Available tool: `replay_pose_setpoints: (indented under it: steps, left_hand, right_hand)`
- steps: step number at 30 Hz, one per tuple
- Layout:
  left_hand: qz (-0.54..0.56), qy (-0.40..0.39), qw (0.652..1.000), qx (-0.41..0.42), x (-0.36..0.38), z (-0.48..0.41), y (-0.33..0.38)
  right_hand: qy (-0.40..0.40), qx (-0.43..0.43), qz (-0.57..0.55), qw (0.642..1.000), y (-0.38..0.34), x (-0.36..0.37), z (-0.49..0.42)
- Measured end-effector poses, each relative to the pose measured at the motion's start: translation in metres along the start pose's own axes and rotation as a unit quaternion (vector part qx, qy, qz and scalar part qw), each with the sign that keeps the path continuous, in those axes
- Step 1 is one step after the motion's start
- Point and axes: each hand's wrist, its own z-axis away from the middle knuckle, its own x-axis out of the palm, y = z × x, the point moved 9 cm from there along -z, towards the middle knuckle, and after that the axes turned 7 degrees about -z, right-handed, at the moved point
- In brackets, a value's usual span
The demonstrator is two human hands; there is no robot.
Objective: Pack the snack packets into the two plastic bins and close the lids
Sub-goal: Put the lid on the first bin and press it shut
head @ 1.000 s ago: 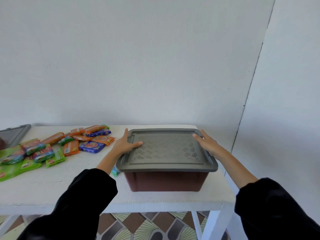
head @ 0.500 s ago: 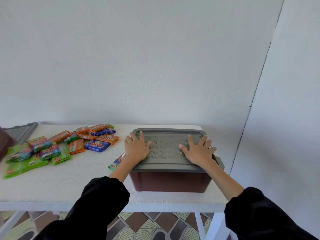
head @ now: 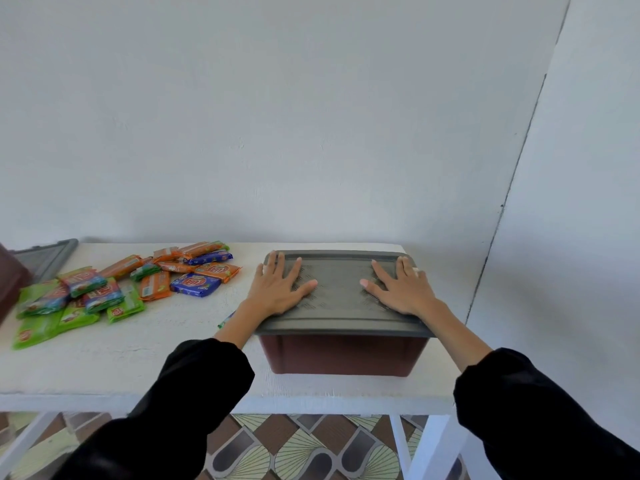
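The brown bin (head: 343,355) sits on the right end of the white worktop (head: 104,358). Its grey lid (head: 337,271) is on top of it. The left hand (head: 277,289) and the right hand (head: 401,289) both lie flat on the lid with fingers straight and spread. They press down and hold nothing.

The lid looks like stiff, thin plastic with a bumpy pattern, so hands should not slip on it. It may bend a little in the middle. I think pushing near the edges and corners works best, because that is where a lid like this clicks onto the rim. The bin looks light and may slide on the worktop if it is pushed sideways. To lift it, hold it under the rim on both short sides.

Many snack packets (head: 138,282) lie loose on the left side of the worktop. They look soft, light and crinkly, and easy to pick up a few at a time. One packet (head: 227,320) peeks out just beside the bin, partly hidden by the left arm. A second bin (head: 7,285) and second lid (head: 48,258) show at the far left edge.

A second ago the hands were at the lid's two side edges. Now they lie flat on its top.
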Motion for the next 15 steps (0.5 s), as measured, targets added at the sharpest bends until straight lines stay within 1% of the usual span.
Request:
replay_pose_setpoints:
  steps: [5, 7, 11, 15]
  left_hand:
    - [0.012, -0.031, 0.999, 0.017, 0.0011, 0.0011, 0.0072]
    - [0.014, -0.027, 0.999, 0.012, 0.0009, 0.0022, 0.0074]
    - [0.012, 0.000, 1.000, -0.011, -0.0011, 0.0034, 0.0044]
    - [0.031, 0.006, 0.999, -0.005, -0.0027, 0.0053, 0.0049]
  right_hand:
    - [-0.039, -0.025, -0.005, 0.999, -0.0067, 0.0055, 0.0046]
    - [-0.045, -0.032, -0.009, 0.998, -0.0073, 0.0071, 0.0041]
    - [0.005, -0.042, 0.001, 0.999, -0.0088, 0.0026, 0.0064]
    - [0.030, -0.023, -0.043, 0.998, -0.0069, -0.0025, 0.0098]
